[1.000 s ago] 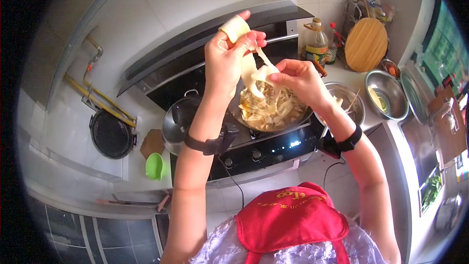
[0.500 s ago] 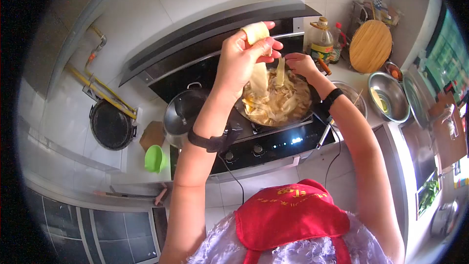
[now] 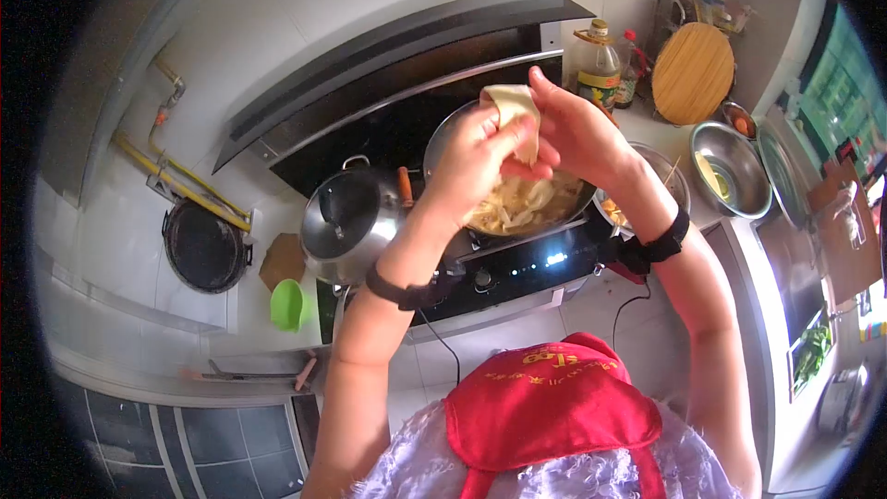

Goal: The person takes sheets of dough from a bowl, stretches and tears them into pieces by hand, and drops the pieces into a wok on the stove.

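Observation:
My left hand [image 3: 476, 157] is closed on a pale, floppy strip of dough [image 3: 513, 102], which drapes over its fingers and hangs down between both hands. My right hand [image 3: 591, 134] is open beside the dough, its thumb raised and its fingers partly behind the strip; whether they touch it I cannot tell. Both hands are above a wok [image 3: 437, 140] on the stove. Pale, flat pieces [image 3: 531, 203] lie in brownish liquid inside the wok. My forearms and hands hide part of its rim.
A lidded steel pot [image 3: 346, 222] stands left of the wok. To the right are a steel bowl [image 3: 753, 152], an oil bottle [image 3: 599, 65] and a round wooden board [image 3: 693, 74]. A green cup [image 3: 289, 305] sits at the counter's left end.
My right hand has moved up from low over the wok to the dough in my left hand. The strip that hung below it is gone from view. My left hand has come lower.

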Action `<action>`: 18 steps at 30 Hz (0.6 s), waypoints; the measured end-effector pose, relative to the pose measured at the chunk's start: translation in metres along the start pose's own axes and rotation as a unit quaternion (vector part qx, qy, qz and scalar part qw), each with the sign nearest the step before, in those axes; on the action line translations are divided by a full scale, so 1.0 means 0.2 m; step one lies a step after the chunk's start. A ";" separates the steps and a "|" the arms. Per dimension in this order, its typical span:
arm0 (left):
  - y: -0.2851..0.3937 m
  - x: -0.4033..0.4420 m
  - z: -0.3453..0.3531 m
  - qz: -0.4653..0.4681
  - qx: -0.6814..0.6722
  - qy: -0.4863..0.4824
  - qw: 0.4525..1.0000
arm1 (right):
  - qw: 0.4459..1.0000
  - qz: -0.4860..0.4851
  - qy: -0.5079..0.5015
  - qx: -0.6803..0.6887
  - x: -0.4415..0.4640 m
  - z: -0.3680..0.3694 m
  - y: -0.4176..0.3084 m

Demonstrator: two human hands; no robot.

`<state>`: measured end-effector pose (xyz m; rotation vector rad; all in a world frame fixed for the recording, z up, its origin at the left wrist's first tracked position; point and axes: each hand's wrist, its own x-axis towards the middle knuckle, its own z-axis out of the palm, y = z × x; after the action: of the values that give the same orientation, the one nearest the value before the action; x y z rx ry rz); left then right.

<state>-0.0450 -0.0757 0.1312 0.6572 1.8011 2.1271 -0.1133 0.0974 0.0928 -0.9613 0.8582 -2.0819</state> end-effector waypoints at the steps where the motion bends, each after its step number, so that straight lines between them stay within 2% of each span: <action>1: -0.03 -0.02 0.01 -0.013 0.015 -0.006 1.000 | 0.989 -0.017 0.136 -0.063 -0.01 0.15 -0.04; 2: -0.07 -0.04 0.02 -0.025 0.031 -0.011 0.999 | 0.955 -0.033 0.268 -0.123 -0.01 0.25 -0.08; 3: -0.10 -0.06 0.04 -0.031 0.046 -0.032 0.998 | 0.952 -0.067 0.287 -0.086 0.00 0.28 -0.09; 6: -0.16 -0.12 0.09 -0.061 0.008 -0.036 0.997 | 0.957 -0.034 0.268 -0.109 -0.04 0.29 -0.13; 12: -0.28 -0.19 0.07 -0.052 0.083 -0.047 0.994 | 0.941 -0.053 0.318 -0.100 -0.07 0.38 -0.12; 18: -0.42 -0.31 0.11 -0.087 0.037 -0.057 0.994 | 0.935 -0.068 0.330 -0.113 -0.11 0.38 -0.11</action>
<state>0.0131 -0.0716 0.0423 0.6031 1.8128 1.8809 -0.0471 0.1061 0.1413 -0.4154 1.4249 -2.5096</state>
